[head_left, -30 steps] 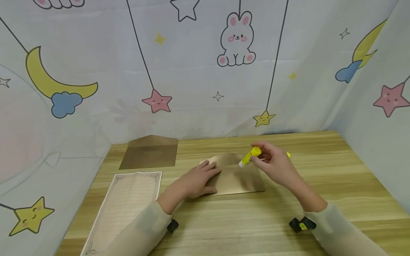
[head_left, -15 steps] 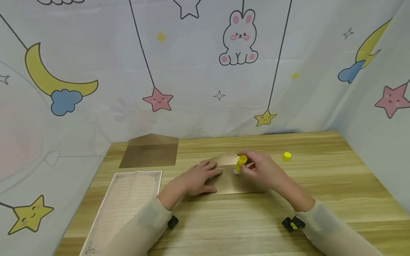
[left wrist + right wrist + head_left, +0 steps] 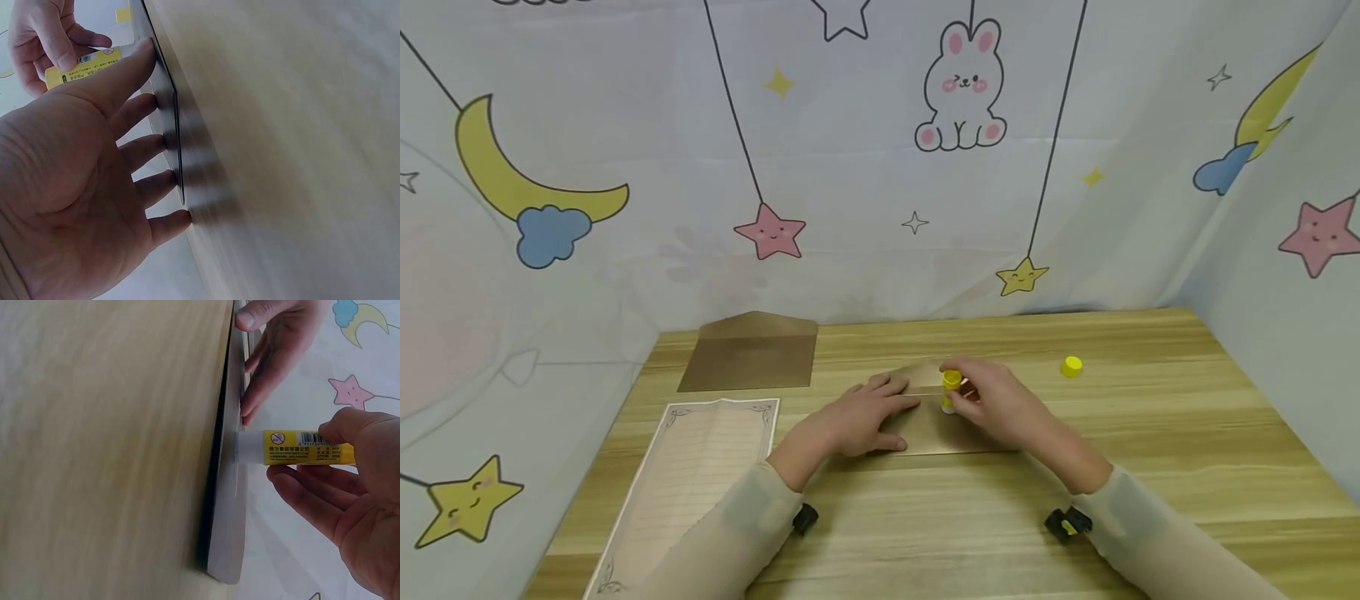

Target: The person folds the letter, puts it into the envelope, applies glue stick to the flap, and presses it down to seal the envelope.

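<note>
A brown-gold envelope (image 3: 958, 437) lies on the table with its flap folded up at the back. My left hand (image 3: 865, 421) rests on the envelope's left part, its fingers spread and straight. With thumb and fingers, my right hand (image 3: 1003, 404) pinches a yellow glue stick (image 3: 951, 393), held upright. In the right wrist view, the white end of the glue stick (image 3: 300, 447) touches the envelope (image 3: 230, 506). The left wrist view shows the left hand (image 3: 87, 162) with its fingertips against the envelope's surface.
A yellow cap (image 3: 1071, 367) stands on the table right of the right hand. A second brown envelope (image 3: 748, 362) lies at the back left. In front of it is a bordered, lined sheet of paper (image 3: 700, 467), partly under the left sleeve. A printed curtain (image 3: 850, 167) hangs behind the table.
The right hand has brought the glue stick left and down onto the envelope, tilting it upright, and slid it further left. The cap has come into full view. The left hand stays put.
</note>
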Available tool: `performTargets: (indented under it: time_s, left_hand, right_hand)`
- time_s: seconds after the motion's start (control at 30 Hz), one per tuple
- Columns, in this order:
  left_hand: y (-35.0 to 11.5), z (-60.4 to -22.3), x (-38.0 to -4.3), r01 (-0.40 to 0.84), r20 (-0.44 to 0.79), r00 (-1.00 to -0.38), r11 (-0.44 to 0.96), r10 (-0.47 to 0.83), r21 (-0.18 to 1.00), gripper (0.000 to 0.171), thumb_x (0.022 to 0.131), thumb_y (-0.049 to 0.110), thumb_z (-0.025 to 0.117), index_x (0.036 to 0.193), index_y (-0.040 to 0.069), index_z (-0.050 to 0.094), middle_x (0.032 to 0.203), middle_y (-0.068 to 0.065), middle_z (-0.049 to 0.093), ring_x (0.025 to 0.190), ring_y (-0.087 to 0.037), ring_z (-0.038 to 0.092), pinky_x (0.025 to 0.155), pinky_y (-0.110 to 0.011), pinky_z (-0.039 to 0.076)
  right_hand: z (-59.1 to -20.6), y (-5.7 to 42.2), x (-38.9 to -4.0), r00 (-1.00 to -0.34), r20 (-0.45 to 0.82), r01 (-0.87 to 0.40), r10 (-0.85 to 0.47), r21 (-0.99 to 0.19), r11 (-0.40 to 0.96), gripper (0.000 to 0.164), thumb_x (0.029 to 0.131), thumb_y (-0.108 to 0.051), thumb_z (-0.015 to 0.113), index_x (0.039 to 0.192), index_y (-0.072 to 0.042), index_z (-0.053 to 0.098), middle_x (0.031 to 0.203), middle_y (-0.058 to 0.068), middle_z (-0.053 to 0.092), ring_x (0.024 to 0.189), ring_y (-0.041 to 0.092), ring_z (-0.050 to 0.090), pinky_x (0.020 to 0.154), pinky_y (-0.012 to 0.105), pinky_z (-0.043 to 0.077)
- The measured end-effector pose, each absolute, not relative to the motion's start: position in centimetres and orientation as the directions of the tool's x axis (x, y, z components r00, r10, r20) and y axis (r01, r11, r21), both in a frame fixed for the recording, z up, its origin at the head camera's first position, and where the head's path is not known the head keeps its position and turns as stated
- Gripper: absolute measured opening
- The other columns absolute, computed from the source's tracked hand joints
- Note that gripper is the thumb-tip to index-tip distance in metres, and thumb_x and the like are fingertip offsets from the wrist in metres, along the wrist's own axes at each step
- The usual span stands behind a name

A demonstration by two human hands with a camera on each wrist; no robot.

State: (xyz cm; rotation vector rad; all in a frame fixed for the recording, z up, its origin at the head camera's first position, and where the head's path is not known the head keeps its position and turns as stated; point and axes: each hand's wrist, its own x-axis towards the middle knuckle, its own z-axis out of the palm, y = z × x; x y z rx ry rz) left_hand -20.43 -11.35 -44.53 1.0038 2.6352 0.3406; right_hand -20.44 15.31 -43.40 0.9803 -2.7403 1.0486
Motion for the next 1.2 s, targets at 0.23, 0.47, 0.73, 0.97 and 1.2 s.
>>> performTargets:
  time_s: [0.23, 0.47, 0.73, 0.97, 1.2]
  left_hand:
    - [-11.3, -44.5, -20.4, 0.594, -0.205, -0.718, 0.739, 0.665, 0.318, 0.07, 0.103, 0.047, 0.068, 0.163, 0.02, 0.044, 0.174, -0.01, 0.026, 0.16, -0.038, 0.017, 0.124, -0.065, 0.023]
    - [-11.4, -44.5, -20.4, 0.593, -0.199, -0.719, 0.737, 0.666, 0.324, 0.071, 0.103, 0.047, 0.069, 0.163, 0.017, 0.045, 0.174, -0.01, 0.025, 0.161, -0.038, 0.017, 0.124, -0.064, 0.024]
    - [-11.4, -44.5, -20.4, 0.587, -0.198, -0.719, 0.735, 0.666, 0.34, 0.071, 0.102, 0.046, 0.07, 0.163, 0.018, 0.045, 0.174, -0.011, 0.025, 0.161, -0.039, 0.016, 0.124, -0.065, 0.023]
    - [-11.4, -44.5, -20.3, 0.589, -0.2, -0.719, 0.736, 0.666, 0.333, 0.07, 0.103, 0.046, 0.069, 0.163, 0.019, 0.045, 0.173, -0.01, 0.027, 0.161, -0.038, 0.017, 0.124, -0.064, 0.023]
    - [-11.3, -44.4, -20.4, 0.573, -0.209, -0.727, 0.746, 0.654, 0.34, 0.071, 0.103, 0.046, 0.07, 0.163, 0.018, 0.044, 0.173, -0.011, 0.027, 0.161, -0.037, 0.016, 0.125, -0.063, 0.023]
  right_hand:
    - [-43.5, 13.4, -20.2, -0.795, 0.255, -0.582, -0.551, -0.579, 0.571, 0.039, 0.101, -0.006, 0.071, 0.138, 0.002, 0.063, 0.132, 0.017, 0.069, 0.099, 0.025, 0.076, 0.082, 0.038, 0.063]
    - [-43.4, 11.8, -20.1, -0.762, 0.283, -0.633, -0.582, -0.513, 0.579, 0.038, 0.101, -0.008, 0.072, 0.137, 0.0, 0.064, 0.134, 0.015, 0.068, 0.102, 0.023, 0.073, 0.084, 0.038, 0.062]
    - [-42.4, 11.9, -20.0, -0.775, 0.235, -0.624, -0.586, -0.426, 0.655, 0.041, 0.101, -0.01, 0.072, 0.14, -0.004, 0.064, 0.13, 0.011, 0.07, 0.101, 0.02, 0.069, 0.087, 0.041, 0.059]
    - [-41.8, 13.7, -20.2, -0.78, 0.206, -0.618, -0.591, -0.406, 0.674, 0.041, 0.099, -0.007, 0.073, 0.139, -0.001, 0.065, 0.117, 0.01, 0.075, 0.092, 0.018, 0.071, 0.078, 0.036, 0.059]
    - [-41.7, 15.8, -20.4, -0.814, 0.191, -0.573, -0.549, -0.426, 0.7, 0.04, 0.098, -0.005, 0.073, 0.137, 0.002, 0.066, 0.112, 0.009, 0.075, 0.09, 0.017, 0.071, 0.078, 0.037, 0.06]
